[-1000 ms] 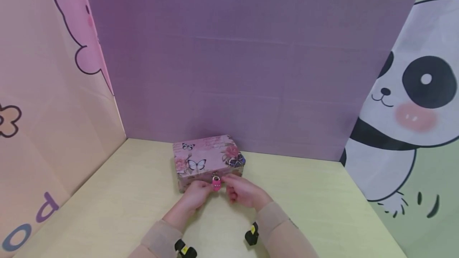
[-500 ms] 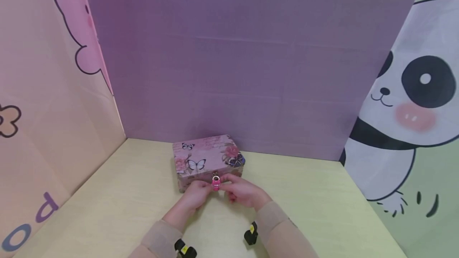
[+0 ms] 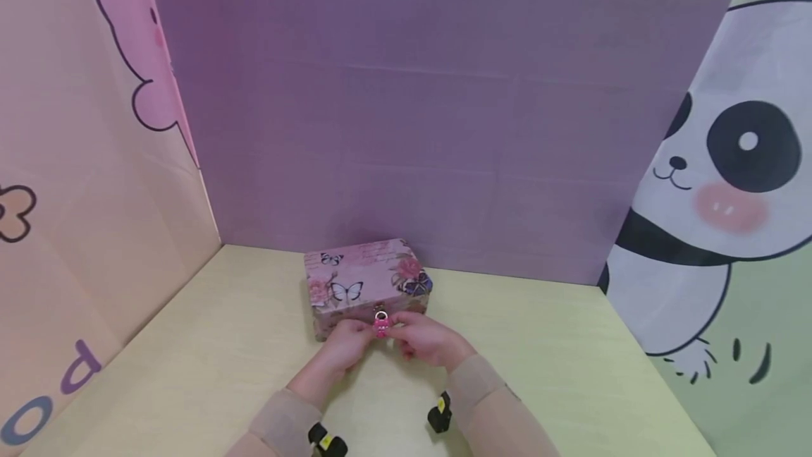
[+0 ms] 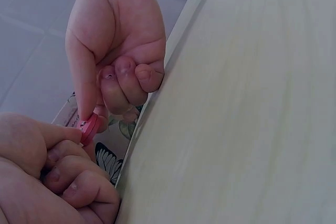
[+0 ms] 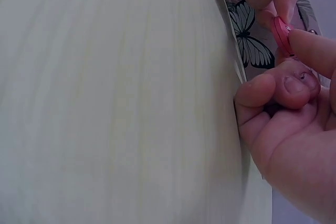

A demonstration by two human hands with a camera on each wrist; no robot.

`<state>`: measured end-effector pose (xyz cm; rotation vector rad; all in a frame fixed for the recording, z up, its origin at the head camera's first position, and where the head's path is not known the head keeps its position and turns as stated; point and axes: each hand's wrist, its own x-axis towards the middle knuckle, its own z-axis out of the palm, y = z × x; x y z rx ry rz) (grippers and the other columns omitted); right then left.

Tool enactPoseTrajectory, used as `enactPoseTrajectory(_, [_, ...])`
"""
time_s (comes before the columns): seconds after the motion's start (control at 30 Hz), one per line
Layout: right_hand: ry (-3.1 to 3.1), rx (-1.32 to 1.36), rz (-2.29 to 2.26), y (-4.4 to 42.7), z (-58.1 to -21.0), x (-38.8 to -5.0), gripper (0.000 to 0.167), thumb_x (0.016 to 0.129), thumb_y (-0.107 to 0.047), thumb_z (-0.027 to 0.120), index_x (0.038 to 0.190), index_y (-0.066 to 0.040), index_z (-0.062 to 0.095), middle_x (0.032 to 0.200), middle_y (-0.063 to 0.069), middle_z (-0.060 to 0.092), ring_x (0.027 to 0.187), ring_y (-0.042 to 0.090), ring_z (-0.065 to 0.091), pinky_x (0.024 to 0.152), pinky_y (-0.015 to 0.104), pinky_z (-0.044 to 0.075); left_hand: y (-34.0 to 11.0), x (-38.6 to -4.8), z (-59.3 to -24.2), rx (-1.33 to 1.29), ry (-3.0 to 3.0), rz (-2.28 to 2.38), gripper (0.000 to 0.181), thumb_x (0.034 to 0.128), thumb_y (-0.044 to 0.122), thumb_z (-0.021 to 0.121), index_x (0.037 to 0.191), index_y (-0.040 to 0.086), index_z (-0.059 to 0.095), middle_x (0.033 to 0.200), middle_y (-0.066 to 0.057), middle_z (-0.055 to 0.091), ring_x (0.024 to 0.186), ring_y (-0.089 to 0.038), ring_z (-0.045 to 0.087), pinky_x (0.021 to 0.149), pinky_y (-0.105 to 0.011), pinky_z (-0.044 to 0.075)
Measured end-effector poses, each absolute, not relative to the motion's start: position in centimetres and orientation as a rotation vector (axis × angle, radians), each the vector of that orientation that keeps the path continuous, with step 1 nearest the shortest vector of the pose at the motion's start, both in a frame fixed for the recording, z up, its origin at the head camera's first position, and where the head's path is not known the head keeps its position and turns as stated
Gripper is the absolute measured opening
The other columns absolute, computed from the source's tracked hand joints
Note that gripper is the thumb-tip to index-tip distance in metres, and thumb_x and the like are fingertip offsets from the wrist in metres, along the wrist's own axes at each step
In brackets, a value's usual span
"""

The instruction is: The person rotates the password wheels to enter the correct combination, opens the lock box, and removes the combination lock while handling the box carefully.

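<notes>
A pink combination padlock (image 3: 381, 326) with a silver shackle hangs at the front clasp of a pink box (image 3: 355, 270) printed with butterflies and roses. The box lid is closed. My left hand (image 3: 347, 344) pinches the padlock's left side between thumb and finger. From the other side, my right hand (image 3: 434, 339) pinches it as well, its remaining fingers curled in. Both wrist views show the padlock (image 4: 90, 128) between the two thumbs, in front of the box's patterned face. The digits on its dials are too small to read.
The box stands on a pale wood-grain table (image 3: 539, 351) close to a purple backdrop (image 3: 412, 104). A pink printed panel (image 3: 95, 182) rises on the left, and a panda panel (image 3: 685, 288) on the right. Black-and-yellow devices (image 3: 328, 441) sit at both wrists.
My right thumb and finger have come in from beside the padlock onto its right side and now pinch it. The left hand keeps its grip, and the box has stayed in place.
</notes>
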<state>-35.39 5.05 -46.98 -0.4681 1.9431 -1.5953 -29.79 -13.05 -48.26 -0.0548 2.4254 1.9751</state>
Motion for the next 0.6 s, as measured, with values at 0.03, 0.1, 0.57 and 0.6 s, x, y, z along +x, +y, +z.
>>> enactPoseTrajectory(0.03, [1.942, -0.466, -1.597, 5.05, -46.93, -35.36, 0.015, 0.102, -0.011, 0.06, 0.113, -0.001, 0.062, 0.083, 0.004, 0.051, 0.057, 0.013, 0.037, 0.055, 0.027, 0.033, -13.03, -29.78, -48.22, -0.056, 2.424, 1.975, 0.022, 0.0975, 0.012, 0.062, 0.101, -0.007, 0.073, 0.061, 0.006, 0.041, 0.047, -0.006, 0.032, 0.046, -0.022, 0.029])
enactPoseTrajectory(0.1, [1.937, -0.459, -1.599, 5.06, -46.86, -35.34, 0.014, 0.102, -0.011, 0.059, 0.112, -0.001, 0.062, 0.083, 0.004, 0.051, 0.057, 0.013, 0.036, 0.055, 0.027, 0.033, -13.01, -29.81, -48.24, -0.049, 2.427, 1.973, 0.022, 0.0978, 0.011, 0.062, 0.101, -0.008, 0.073, 0.061, 0.006, 0.041, 0.047, -0.006, 0.033, 0.047, -0.023, 0.03])
enactPoseTrajectory(0.57, [1.919, -0.443, -1.604, 4.92, -46.96, -35.5, 0.011, 0.102, -0.012, 0.058, 0.108, -0.003, 0.062, 0.081, 0.004, 0.05, 0.057, 0.014, 0.034, 0.055, 0.028, 0.031, -13.05, -29.8, -48.12, -0.065, 2.426, 1.952, 0.023, 0.098, 0.012, 0.063, 0.104, -0.008, 0.072, 0.072, -0.002, 0.052, 0.053, -0.009, 0.037, 0.053, -0.026, 0.035])
enactPoseTrajectory(0.6, [1.919, -0.441, -1.603, 4.91, -46.98, -35.52, 0.011, 0.103, -0.011, 0.058, 0.108, -0.003, 0.062, 0.081, 0.004, 0.05, 0.057, 0.014, 0.034, 0.055, 0.028, 0.031, -13.05, -29.81, -48.13, -0.067, 2.429, 1.948, 0.023, 0.098, 0.012, 0.063, 0.105, -0.008, 0.072, 0.074, -0.004, 0.054, 0.053, -0.009, 0.037, 0.053, -0.026, 0.035])
